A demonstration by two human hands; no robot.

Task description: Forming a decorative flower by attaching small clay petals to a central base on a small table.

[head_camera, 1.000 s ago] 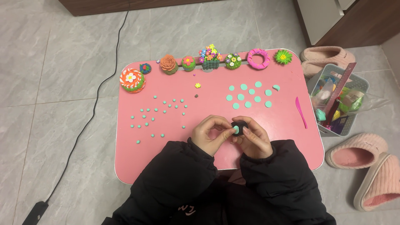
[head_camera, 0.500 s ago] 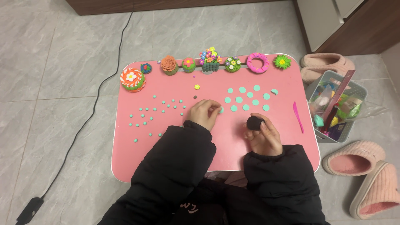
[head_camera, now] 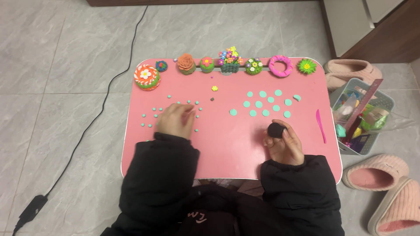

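1. Your left hand lies palm down over the small teal balls on the left part of the pink table; I cannot tell if its fingers pinch one.
2. Your right hand holds a dark clay ball, fingers closed around it.
3. The dark ball is well apart to the right of the left hand, so the small balls are nearer to the left hand.
4. The flat teal discs lie just above the right hand.
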